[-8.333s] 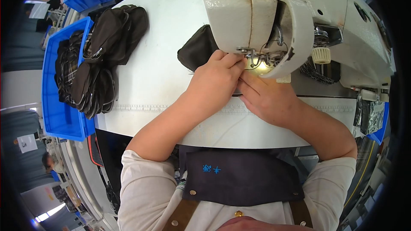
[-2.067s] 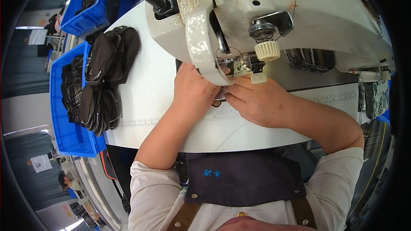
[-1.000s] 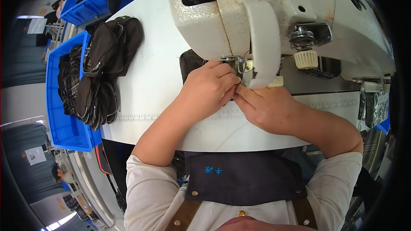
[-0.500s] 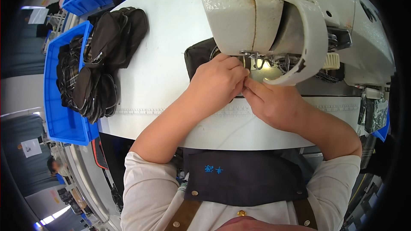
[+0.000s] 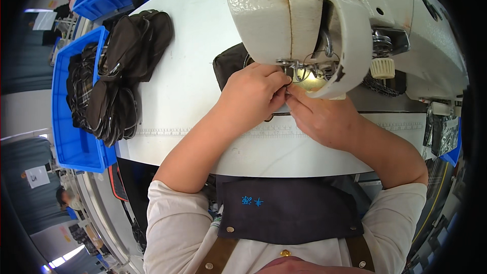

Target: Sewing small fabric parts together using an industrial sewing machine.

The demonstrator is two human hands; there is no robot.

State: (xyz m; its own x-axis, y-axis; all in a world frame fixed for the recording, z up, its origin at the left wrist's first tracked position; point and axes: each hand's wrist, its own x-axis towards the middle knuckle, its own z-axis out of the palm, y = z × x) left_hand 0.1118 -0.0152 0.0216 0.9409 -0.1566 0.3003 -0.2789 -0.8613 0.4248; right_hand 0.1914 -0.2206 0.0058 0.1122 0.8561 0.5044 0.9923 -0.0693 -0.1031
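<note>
The left hand point(image 5: 251, 94) pinches the edge of a dark pouch point(image 5: 227, 65); whether the right hand point(image 5: 327, 122), touching there, grips, I cannot tell; the pouch lies partly under the sewing machine point(image 5: 258, 25), on a white table point(image 5: 203, 25), well apart from a blue bin point(image 5: 76, 153)

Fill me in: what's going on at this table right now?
A person is working at a white sewing machine. Their left hand lies over a dark zippered pouch, and the right hand meets it fingertip to fingertip just by the presser foot; exactly what the fingertips grip is hidden. To the left, more dark pouches are heaped at the edge of a blue bin.
</note>
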